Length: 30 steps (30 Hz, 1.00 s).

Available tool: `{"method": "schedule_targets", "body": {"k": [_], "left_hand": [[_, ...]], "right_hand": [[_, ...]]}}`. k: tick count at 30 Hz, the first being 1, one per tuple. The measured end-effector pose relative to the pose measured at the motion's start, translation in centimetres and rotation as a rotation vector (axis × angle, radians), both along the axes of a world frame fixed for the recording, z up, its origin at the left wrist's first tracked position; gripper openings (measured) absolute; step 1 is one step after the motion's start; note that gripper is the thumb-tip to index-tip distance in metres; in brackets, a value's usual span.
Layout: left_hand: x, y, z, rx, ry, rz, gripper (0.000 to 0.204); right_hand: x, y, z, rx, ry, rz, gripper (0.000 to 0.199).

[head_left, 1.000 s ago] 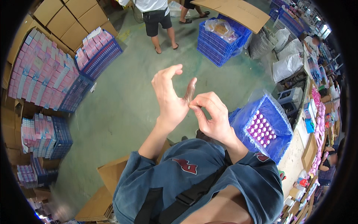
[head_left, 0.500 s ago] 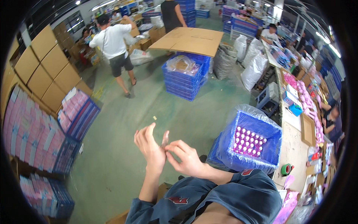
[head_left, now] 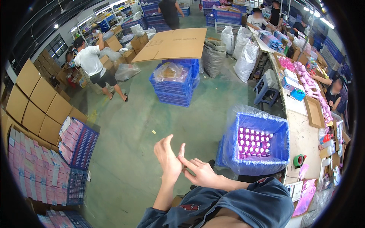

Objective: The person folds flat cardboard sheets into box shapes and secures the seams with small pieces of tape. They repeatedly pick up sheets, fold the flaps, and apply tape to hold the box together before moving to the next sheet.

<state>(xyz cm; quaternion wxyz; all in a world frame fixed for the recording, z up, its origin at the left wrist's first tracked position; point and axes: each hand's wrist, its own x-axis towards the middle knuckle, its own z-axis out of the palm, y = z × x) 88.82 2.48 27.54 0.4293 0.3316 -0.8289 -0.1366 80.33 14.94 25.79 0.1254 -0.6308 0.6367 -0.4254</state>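
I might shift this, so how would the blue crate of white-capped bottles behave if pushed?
The blue crate probably feels heavy, with rows of bottles standing inside. End bottles might tip, since a gap seems to separate them from the crate's right side. The clear film over its rim looks floppy and perhaps slippery.

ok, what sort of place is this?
Likely a packing workshop or factory floor: brown cartons stacked at left, a plastic-lined blue crate of white-capped bottles, and a cluttered workbench along the right.

Illegible print (head_left: 185, 39) on the cardboard sheet (head_left: 167, 48), red letter-shaped patch (head_left: 189, 207) on the shirt (head_left: 232, 201)
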Motion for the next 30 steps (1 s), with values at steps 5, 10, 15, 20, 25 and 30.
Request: {"method": "schedule_targets", "body": {"k": [5,10,15,20,25,30], "left_hand": [[-6.6,-2.9,-2.7,0.243,0.046,-0.139,0.055],[-12.2,-9.5,-17.5,0.807,-0.061,-0.297,0.057],[-1.4,-14.6,-39.4,0.796,-1.240,-0.351,0.030],[14.8,-13.8,-43.7,1.285,-1.247,-0.371,0.023],[10.7,-15.5,-44.5,1.406,-0.830,0.114,0.022],[-4.9,-26.5,-42.7,0.923,-0.888,0.070,0.029]], "right_hand": [[-4.4,-1.8,-1.5,0.115,-0.188,0.005,0.076],[-10.4,-3.9,-4.8,0.311,0.272,0.046,0.077],[-15.5,-3.6,-8.0,0.642,0.368,0.125,0.067],[-19.8,-2.4,-9.2,0.580,0.182,-0.074,0.064],[-23.4,-3.7,-10.6,0.994,0.142,-0.220,0.069],[-26.0,-12.1,-11.2,0.987,0.179,-0.257,0.068]]}}
